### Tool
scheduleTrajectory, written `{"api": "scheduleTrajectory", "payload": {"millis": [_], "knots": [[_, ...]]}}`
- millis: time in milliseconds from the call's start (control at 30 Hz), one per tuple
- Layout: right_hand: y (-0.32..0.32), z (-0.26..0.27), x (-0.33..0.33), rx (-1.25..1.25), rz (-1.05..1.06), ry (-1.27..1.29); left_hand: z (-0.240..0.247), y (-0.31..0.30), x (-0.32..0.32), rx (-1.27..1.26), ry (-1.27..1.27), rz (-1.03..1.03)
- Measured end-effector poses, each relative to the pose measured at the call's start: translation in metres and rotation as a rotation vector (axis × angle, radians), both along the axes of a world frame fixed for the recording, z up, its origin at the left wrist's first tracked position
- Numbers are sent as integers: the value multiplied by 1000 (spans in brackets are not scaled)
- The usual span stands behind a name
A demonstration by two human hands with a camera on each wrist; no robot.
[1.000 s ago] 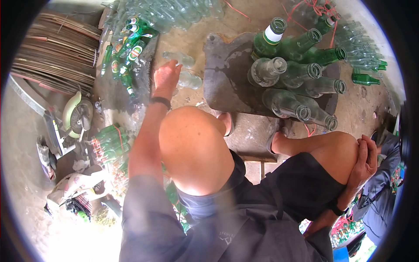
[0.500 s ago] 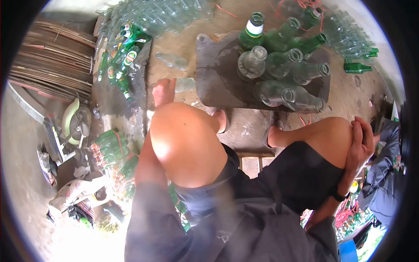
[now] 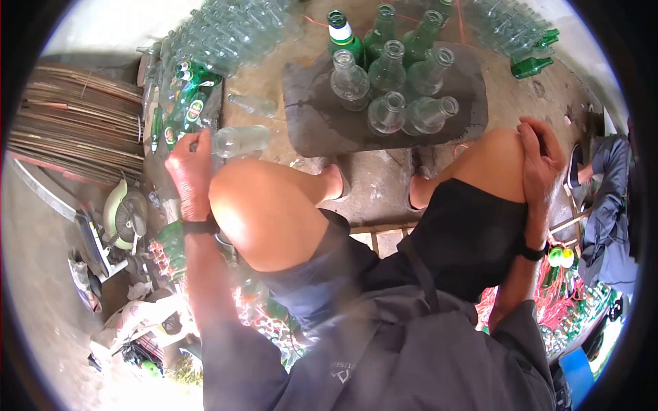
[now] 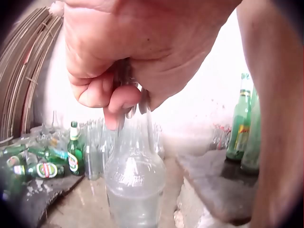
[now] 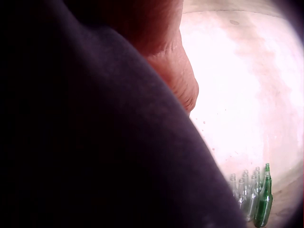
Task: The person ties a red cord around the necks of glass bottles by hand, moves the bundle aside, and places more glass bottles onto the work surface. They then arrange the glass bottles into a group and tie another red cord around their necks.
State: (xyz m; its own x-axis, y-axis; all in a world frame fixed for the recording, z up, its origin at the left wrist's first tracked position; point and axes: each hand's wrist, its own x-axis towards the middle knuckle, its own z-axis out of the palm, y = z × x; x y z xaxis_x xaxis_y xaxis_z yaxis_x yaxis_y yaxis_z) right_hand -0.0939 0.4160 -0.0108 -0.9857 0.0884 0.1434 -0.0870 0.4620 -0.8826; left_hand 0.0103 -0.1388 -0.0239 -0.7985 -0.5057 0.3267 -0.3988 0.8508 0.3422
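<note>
My left hand (image 3: 190,168) is beside my left knee, its fingers curled round the neck of a clear glass bottle (image 3: 241,140). The left wrist view shows that hand (image 4: 142,42) from close by, with the clear bottle (image 4: 135,180) hanging upright below the fingers. Another clear bottle (image 3: 252,105) lies on the floor beyond it. On the dark board (image 3: 315,133) stand several green and clear bottles, one a green bottle with a white neck label (image 3: 343,38). My right hand (image 3: 543,161) rests on my right knee, fingers relaxed, holding nothing.
Rows of clear bottles (image 3: 240,34) stand at the back left, with labelled green bottles (image 3: 195,109) lying near them. More bottles (image 3: 507,27) are at the back right, beside a lying green bottle (image 3: 531,67). Stacked flat sheets (image 3: 75,123) are at the far left.
My left hand has drawn back toward my body and left, bringing the clear bottle beside my knee. The head view has shifted. My right hand stays on the knee.
</note>
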Motion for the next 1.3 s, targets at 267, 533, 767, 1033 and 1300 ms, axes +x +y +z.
{"api": "scheduleTrajectory", "payload": {"millis": [267, 533, 767, 1033, 1300], "knots": [[-1, 3, -3, 24, 2, 18, 87, 64, -16, 2, 12, -199], [9, -2, -3, -9, -2, 53, 85, 121, -28, 29, 39, -424], [11, -3, -3, -15, -34, 74, 60, 156, -37, -23, 9, -540], [19, -9, -4, 4, -1, 138, 33, 184, -49, -38, 18, -536], [21, -8, -2, -8, 1, 145, 17, 196, -58, -25, 42, -545]]}}
